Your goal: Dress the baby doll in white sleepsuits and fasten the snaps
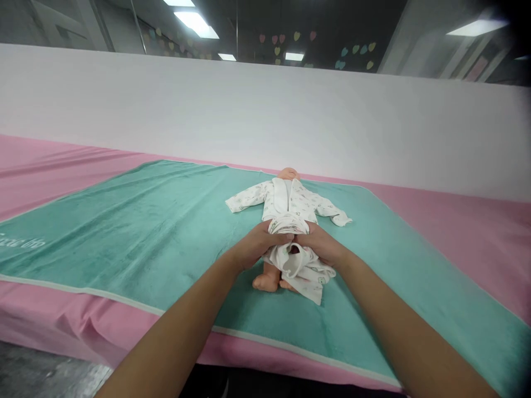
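A baby doll [266, 281] lies on its back, head toward the wall and bare feet toward me. It wears a white patterned long-sleeved top [305, 200], with both sleeves spread outward. Over the doll's lower body, my left hand [259, 243] and my right hand [322, 243] grip a bunched pair of white patterned baby pants [292, 262] from either side. Both thumbs meet on top of the gathered cloth, and my other fingers are partly hidden under it. One loose part of the cloth hangs over the doll's foot at the right.
Under the doll is a green towel [166, 221] with white edging, spread over a pink-covered table [464, 226]. A white wall [249, 110] rises behind, topped by a dark glass panel [323, 33]. Grey floor [45, 370] shows at the lower left.
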The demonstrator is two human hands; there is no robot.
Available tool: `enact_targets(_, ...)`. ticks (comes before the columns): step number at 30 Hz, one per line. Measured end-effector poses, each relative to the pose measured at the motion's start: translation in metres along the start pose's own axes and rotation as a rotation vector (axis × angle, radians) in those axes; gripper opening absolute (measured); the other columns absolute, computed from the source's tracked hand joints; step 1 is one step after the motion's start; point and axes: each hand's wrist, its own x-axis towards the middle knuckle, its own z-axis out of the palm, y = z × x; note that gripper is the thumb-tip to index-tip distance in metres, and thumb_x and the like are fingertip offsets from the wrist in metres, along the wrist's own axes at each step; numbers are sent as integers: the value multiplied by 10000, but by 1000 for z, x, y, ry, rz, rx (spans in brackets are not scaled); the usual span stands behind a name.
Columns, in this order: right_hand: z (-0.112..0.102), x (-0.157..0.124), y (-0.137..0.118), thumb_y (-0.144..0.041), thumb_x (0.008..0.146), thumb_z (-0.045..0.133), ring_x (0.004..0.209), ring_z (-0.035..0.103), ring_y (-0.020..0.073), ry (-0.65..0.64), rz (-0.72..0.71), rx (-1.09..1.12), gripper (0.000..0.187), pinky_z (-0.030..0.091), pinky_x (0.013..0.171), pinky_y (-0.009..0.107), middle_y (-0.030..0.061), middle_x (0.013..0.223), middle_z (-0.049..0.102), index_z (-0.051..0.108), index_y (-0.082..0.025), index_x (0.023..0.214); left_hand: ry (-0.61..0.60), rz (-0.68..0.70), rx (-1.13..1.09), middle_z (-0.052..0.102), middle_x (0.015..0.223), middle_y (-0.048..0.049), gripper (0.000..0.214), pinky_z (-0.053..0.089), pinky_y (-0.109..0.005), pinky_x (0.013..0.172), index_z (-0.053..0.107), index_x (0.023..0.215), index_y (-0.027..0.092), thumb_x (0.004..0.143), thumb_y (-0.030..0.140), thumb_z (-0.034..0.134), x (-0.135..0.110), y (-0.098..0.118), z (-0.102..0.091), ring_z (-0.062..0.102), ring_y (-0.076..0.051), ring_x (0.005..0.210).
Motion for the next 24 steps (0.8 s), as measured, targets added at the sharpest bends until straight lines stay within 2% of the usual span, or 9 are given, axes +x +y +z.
enact_targets(18,1,0,-1,-203,676,640,761,609,187,6,12,-8,391,476,656,289,34,928,669,628,-204,1067,17,19,70,654,916,-50,338,414,-299,706,628,1000,171,712,337,683,1,-2,-1,579,-204,838)
enact_targets(24,2,-2,-2,-223,702,641,821,603,202,-8,-15,-34,398,474,690,302,43,930,662,618,-196,1098,14,40,80,643,894,-73,361,412,-288,676,630,988,140,706,359,684,-1,-1,0,571,-195,800)
